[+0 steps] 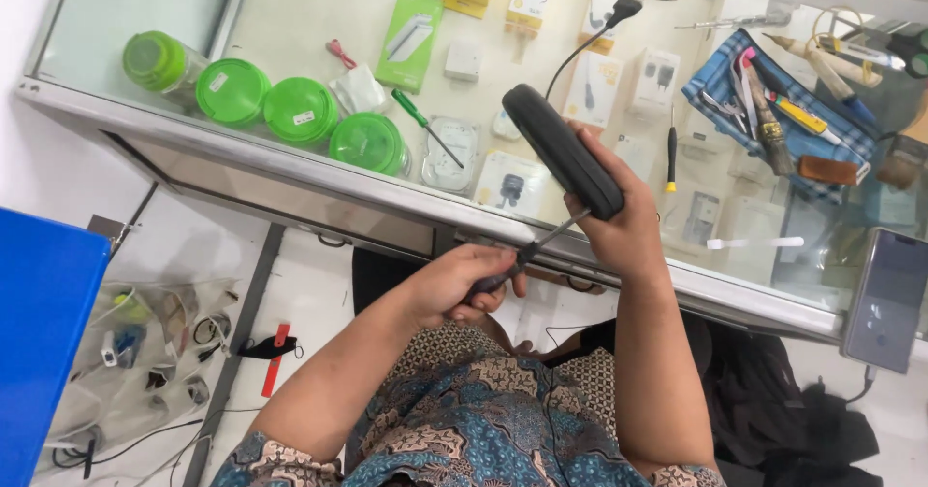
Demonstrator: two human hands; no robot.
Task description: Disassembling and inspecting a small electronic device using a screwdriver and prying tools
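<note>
Black and oblong, a device [564, 152] with a thin cable sits clamped in the right hand [623, 228], held tilted above the edge of the glass counter [290, 173]. The left hand [456, 284] has its fingers wrapped tight around the dark handle of a screwdriver [527, 253], whose shaft slants up to the lower end of the device. On the counter behind, four green lids [266, 105] stand in a row, with a green screwdriver [425, 125] just beside them. To the right lies a blue cloth [812, 144] bearing tools, a yellow-tipped screwdriver [671, 154] near it, and a phone [887, 299] at the counter's edge.
</note>
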